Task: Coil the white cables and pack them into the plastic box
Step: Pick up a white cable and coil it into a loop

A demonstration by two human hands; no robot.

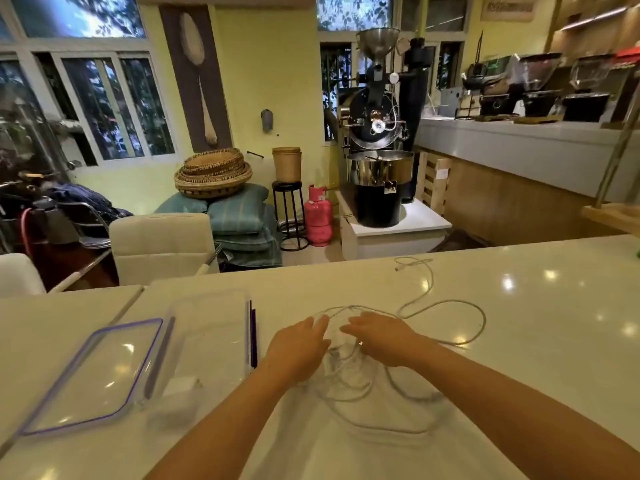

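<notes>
White cables [446, 303] lie tangled in loose loops on the pale table [536, 341], one end with a plug [398, 268] reaching toward the far edge. My left hand [298, 344] and my right hand [384, 337] hover side by side over the middle of the tangle, fingers stretched forward and touching the strands; no clear grip shows. The clear plastic box [207, 341] stands open left of my left hand, with a small white block inside near its front. Its clear lid [90, 375] with a purple rim lies flat further left.
A seam splits the table at the left [131, 299]. White chairs [162, 244] stand beyond the far edge. A coffee roaster [377, 161], a pink gas cylinder [318, 216] and a counter [519, 147] fill the room behind.
</notes>
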